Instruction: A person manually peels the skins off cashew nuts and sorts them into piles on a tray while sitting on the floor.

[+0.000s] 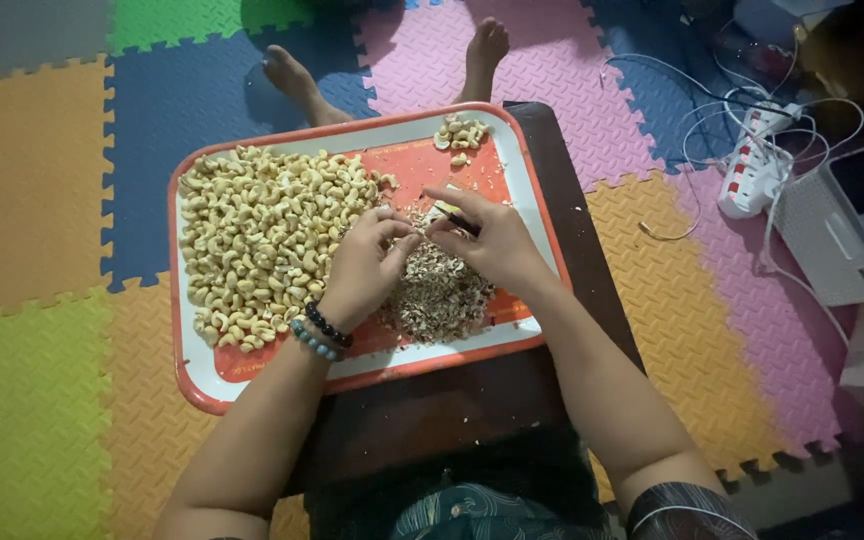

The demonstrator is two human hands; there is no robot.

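Left hand (364,268): fingers bent inward, thumb and fingertips pinched on a small pale cashew kernel (384,213) at their tips; two bead bracelets (320,333), one dark and one pale blue-green, sit on the wrist.
Right hand (492,240): closed around a small dark-handled tool (460,222), its pale end pointing toward the left fingertips; whether the tool touches the kernel cannot be told.
Between the hands: fingertips nearly meet, just above a brownish heap of shell and skin scraps (440,295); the scraps lie on the right half of the tray.
Tray: a rectangular plastic tray with orange rim and white border (197,385) rests on a low dark wooden table (452,400).
Left half of tray: a broad pile of pale curved cashew nuts (257,235), beside the left hand.
Far corner: a small cluster of cashews (460,132), well apart from the big pile.
Beyond the tray: two bare feet (297,82) on a floor of interlocking foam mats in many colours (32,180).
Right side: a white power strip with tangled white cables (752,165).
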